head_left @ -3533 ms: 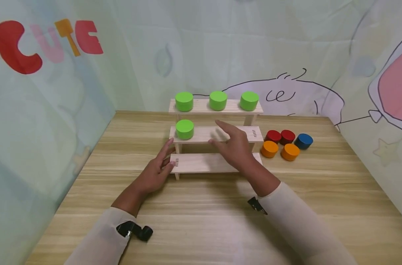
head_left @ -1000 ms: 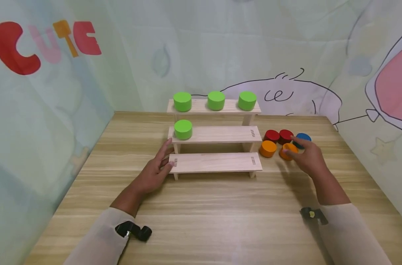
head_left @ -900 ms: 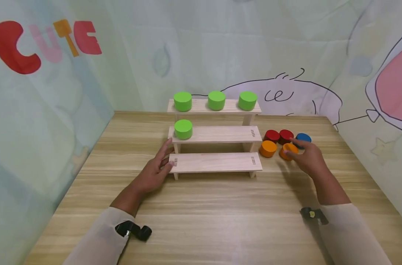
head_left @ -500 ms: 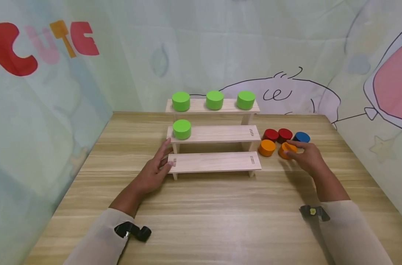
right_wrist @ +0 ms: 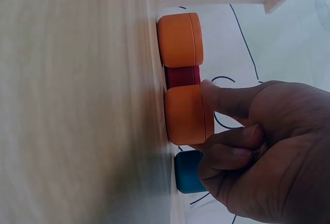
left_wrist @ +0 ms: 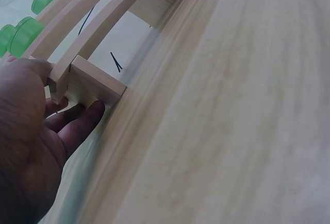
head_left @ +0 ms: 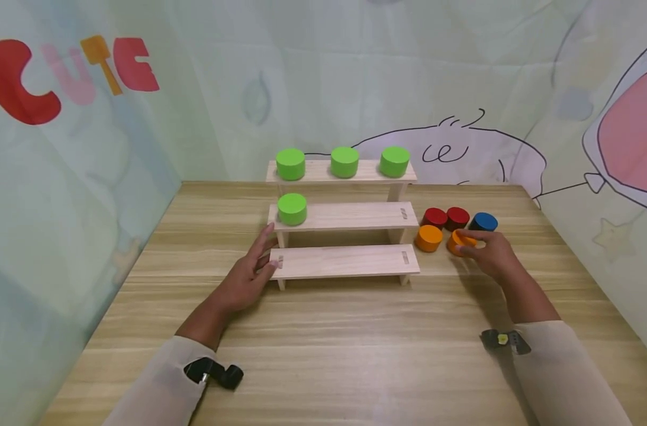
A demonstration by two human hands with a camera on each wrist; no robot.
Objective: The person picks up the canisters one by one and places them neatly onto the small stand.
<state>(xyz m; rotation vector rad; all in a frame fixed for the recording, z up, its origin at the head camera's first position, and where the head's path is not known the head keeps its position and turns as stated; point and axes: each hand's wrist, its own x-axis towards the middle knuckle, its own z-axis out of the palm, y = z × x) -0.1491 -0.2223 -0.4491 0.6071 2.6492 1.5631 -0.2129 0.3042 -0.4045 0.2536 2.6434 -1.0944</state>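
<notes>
A three-tier wooden stand (head_left: 344, 262) stands in the middle of the table. My left hand (head_left: 245, 278) holds its left end; in the left wrist view the thumb side lies over the lowest shelf and the other fingers (left_wrist: 85, 123) reach beside the leg. My right hand (head_left: 491, 254) pinches an orange round block (head_left: 455, 242) on the table, thumb and forefinger at its upper edge. In the right wrist view that orange block (right_wrist: 185, 115) sits between a second orange block (right_wrist: 178, 39) and a blue one (right_wrist: 189, 172). Green round blocks stand on the top shelf (head_left: 319, 171) and middle shelf.
Two red round blocks, one here (head_left: 434, 218), sit just behind the orange ones, right of the stand. One green block (head_left: 292, 209) is at the middle shelf's left end. A printed cloth backdrop (head_left: 222, 106) rises behind the wood-grain table (head_left: 323, 355).
My right hand has moved from over the middle shelf to the right-hand orange block, and its forefinger has drawn in onto that block. The left hand stays at the stand.
</notes>
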